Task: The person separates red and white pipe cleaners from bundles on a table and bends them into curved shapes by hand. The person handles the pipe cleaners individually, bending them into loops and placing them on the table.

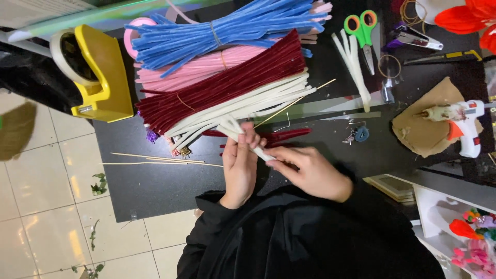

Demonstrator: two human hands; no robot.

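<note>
In the head view, the left hand [241, 166] and right hand [310, 173] both pinch a white pipe cleaner [257, 150] over the black table [155, 181], a light, fuzzy, easily bent stem probably best gripped near its ends.

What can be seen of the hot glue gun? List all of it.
The hot glue gun is white plastic with an orange trigger and a small red mark low on its handle. It lies on its side at the right end of the black table. Its nozzle points left, caked with pale, crusted old glue, and rests on a torn piece of brown cardboard. The handle reaches past the cardboard's edge towards the table's rim. No hand touches it, and its rear end runs out of frame at the right.
</note>
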